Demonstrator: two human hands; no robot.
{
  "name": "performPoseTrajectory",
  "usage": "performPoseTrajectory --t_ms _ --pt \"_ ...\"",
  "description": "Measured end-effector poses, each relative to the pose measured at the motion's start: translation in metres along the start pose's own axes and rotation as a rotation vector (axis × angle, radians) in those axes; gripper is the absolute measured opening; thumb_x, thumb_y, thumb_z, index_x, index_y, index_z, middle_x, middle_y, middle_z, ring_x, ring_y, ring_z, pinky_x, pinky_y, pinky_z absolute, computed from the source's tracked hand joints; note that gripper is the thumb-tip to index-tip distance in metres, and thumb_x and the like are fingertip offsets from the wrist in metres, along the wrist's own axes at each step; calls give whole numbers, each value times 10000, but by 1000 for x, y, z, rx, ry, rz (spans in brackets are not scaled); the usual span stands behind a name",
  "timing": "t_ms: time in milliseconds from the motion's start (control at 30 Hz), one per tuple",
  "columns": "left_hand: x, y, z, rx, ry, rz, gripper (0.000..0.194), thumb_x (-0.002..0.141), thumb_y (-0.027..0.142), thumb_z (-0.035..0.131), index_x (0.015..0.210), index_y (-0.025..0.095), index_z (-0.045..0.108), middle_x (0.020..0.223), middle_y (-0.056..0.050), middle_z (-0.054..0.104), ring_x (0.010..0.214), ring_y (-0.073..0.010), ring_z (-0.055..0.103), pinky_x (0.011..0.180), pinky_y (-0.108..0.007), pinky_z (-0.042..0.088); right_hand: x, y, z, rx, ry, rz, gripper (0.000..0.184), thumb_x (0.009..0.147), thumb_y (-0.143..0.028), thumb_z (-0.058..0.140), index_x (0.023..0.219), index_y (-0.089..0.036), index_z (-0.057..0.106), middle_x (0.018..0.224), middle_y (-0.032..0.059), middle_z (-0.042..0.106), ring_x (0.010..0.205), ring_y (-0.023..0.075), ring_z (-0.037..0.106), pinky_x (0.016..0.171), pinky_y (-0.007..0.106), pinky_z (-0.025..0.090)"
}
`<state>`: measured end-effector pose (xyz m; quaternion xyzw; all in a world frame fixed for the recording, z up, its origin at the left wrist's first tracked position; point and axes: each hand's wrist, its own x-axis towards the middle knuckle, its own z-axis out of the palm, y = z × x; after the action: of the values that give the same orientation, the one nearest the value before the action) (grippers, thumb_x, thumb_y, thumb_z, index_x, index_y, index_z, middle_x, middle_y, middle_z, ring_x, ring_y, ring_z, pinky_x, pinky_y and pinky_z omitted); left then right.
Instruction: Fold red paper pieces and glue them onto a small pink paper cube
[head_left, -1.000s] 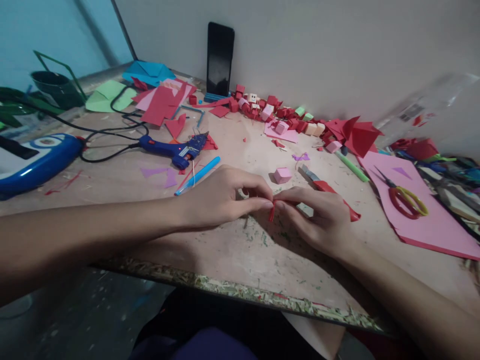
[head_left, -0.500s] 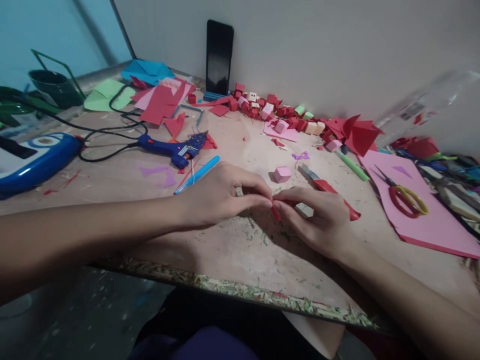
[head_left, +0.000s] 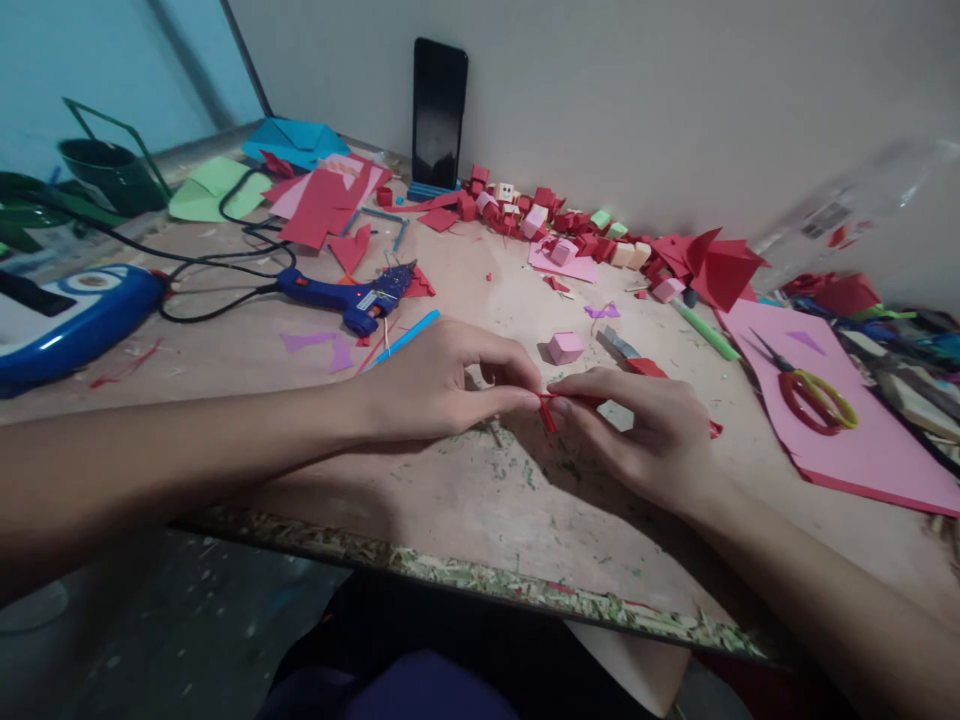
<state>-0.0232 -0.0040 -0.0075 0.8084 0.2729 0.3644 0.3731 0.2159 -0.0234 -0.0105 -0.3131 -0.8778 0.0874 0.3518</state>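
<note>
My left hand (head_left: 442,385) and my right hand (head_left: 645,430) meet fingertip to fingertip over the wooden table (head_left: 465,490). Both pinch a small red paper strip (head_left: 550,412), which bends down between them. A pink paper cube (head_left: 565,348) sits just beyond my fingers. A red-handled cutter (head_left: 637,365) lies behind my right hand, partly hidden by it. A light blue pen (head_left: 405,337) lies past my left hand.
A blue glue gun (head_left: 341,296) with a black cord lies at the left. A phone (head_left: 439,115) leans on the wall above a row of small paper cubes (head_left: 555,225). Scissors (head_left: 814,395) rest on a pink sheet (head_left: 862,430) at the right. Coloured paper scraps lie about.
My fingers have shifted slightly on the red strip, which now bends more between them. Both hands stay in the same spot.
</note>
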Motion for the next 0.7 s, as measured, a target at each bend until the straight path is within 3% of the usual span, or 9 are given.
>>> performPoseTrajectory --t_ms 233,433,700 --pt "3 1 4 -121 -10 -101 137 880 128 693 949 144 810 889 -30 824 799 -142 734 720 -217 559 -1 3 3 3 -34 -71 89 974 -109 651 946 -148 725 760 58 789 593 143 681 561 253 493" --pt "6 1 7 -216 50 -151 108 823 90 720 862 136 809 812 -21 811 729 -119 717 680 -193 551 0 -1 1 -41 4 -17 104 961 -104 647 982 -164 731 753 42 786 588 140 685 573 256 502" --pt "5 -1 6 -320 27 -225 122 833 101 718 854 138 833 802 -40 821 719 -130 732 666 -198 570 1 -7 3 -41 36 63 111 975 -177 652 920 -215 740 750 18 799 580 153 701 556 272 538"
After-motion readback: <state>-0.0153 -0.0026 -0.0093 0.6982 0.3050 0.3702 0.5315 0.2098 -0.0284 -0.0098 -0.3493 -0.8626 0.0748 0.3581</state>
